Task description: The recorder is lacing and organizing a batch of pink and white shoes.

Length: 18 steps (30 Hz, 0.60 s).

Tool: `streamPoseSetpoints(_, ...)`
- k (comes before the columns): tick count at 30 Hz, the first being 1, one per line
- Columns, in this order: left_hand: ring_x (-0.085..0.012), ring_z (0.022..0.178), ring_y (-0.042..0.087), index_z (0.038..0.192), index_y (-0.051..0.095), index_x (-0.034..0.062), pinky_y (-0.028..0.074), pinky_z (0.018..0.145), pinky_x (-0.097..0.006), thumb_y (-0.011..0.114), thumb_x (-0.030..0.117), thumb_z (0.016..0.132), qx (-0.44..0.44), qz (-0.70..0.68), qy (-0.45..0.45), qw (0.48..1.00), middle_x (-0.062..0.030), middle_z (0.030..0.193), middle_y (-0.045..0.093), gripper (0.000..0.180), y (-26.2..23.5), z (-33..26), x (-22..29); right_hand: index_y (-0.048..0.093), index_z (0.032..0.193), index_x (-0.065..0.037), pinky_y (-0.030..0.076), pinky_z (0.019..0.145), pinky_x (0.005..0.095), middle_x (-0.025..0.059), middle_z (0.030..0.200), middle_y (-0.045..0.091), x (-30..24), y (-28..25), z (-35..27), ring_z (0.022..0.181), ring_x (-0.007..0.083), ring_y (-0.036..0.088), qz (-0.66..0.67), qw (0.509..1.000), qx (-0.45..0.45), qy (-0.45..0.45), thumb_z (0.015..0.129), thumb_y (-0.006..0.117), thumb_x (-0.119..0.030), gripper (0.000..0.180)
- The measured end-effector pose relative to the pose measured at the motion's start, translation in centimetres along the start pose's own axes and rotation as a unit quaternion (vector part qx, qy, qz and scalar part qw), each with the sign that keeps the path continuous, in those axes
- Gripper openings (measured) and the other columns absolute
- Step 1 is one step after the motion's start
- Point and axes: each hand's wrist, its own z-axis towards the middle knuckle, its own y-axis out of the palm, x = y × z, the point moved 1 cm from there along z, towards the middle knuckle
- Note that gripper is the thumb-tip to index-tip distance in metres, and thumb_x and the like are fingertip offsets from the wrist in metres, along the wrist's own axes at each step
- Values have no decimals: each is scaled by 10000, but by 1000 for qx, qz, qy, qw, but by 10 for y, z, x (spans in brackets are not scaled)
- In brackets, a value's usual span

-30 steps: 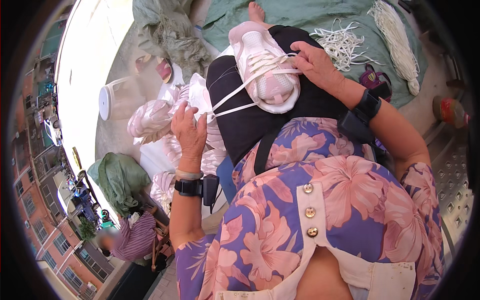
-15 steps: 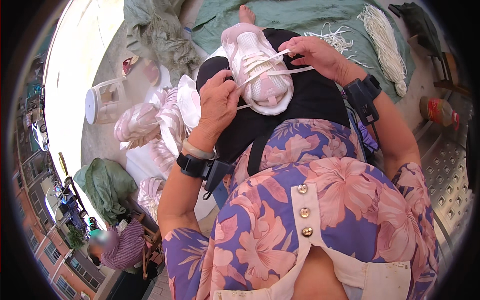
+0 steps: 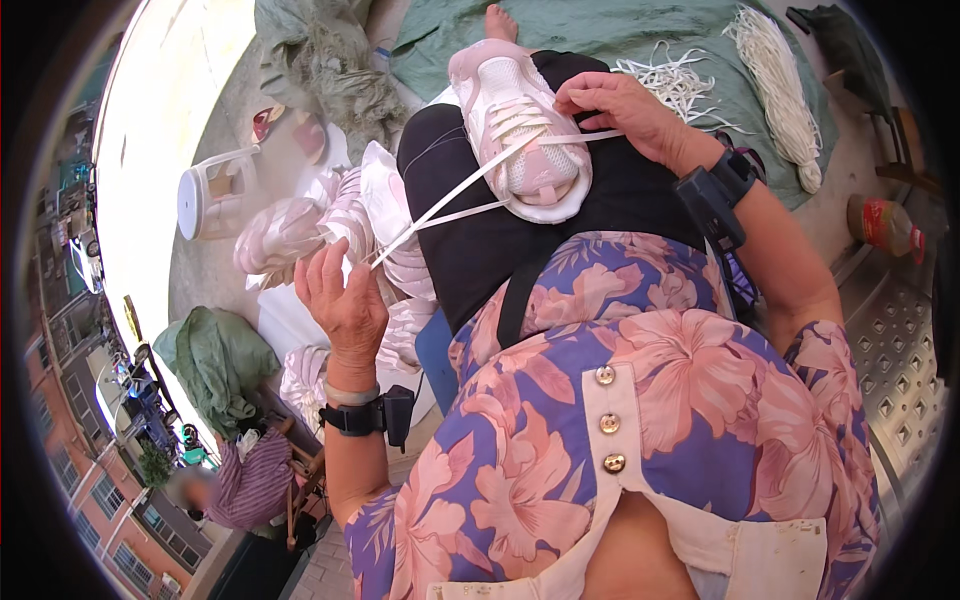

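Note:
A pink and white sneaker (image 3: 520, 125) rests on my lap, its toe away from me and its heel toward me. White shoelace (image 3: 465, 188) crosses its upper part, and two lengths run taut from it toward my left hand (image 3: 345, 305). That hand, out to the left beside the other shoes, pinches the lace between thumb and finger. My right hand (image 3: 630, 110) is at the sneaker's right side, its fingers bent and touching the edge. Another length of lace passes under its palm. What lies between the right fingertips is hidden.
More pink and white sneakers (image 3: 285, 235) are heaped at my left, near a clear plastic tub (image 3: 205, 205). Loose white laces (image 3: 670, 85) and a lace bundle (image 3: 775, 95) lie on green cloth (image 3: 590, 25). A bottle (image 3: 885, 225) stands right; a person (image 3: 250, 480) sits lower left.
My left hand has moved away from the sneaker, down and to the left, drawing lace out long. My right hand has shifted slightly left, to the sneaker's edge; the lace it pinched no longer shows there.

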Motion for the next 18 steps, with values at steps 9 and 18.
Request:
streamPoseSetpoints(9, -299, 1062, 544, 880, 573, 118, 301, 998, -463, 640, 133, 803, 111, 56, 156, 980, -96, 1094, 595, 104, -62, 82, 46, 598, 972, -14, 443, 676, 194, 63, 757, 594, -46, 71, 1, 706, 82, 559, -249, 901, -83, -345, 921, 485, -288, 301)
streamPoseSetpoints(18, -306, 964, 545, 770, 587, 58, 383, 882, -430, 686, 104, 707, 109, -107, 139, 978, -105, 1041, 592, 126, 3, 115, 47, 531, 1017, 25, 419, 548, 228, 37, 693, 569, -141, 24, -33, 519, 83, 485, 21, 953, -237, -188, 948, 420, -218, 276)
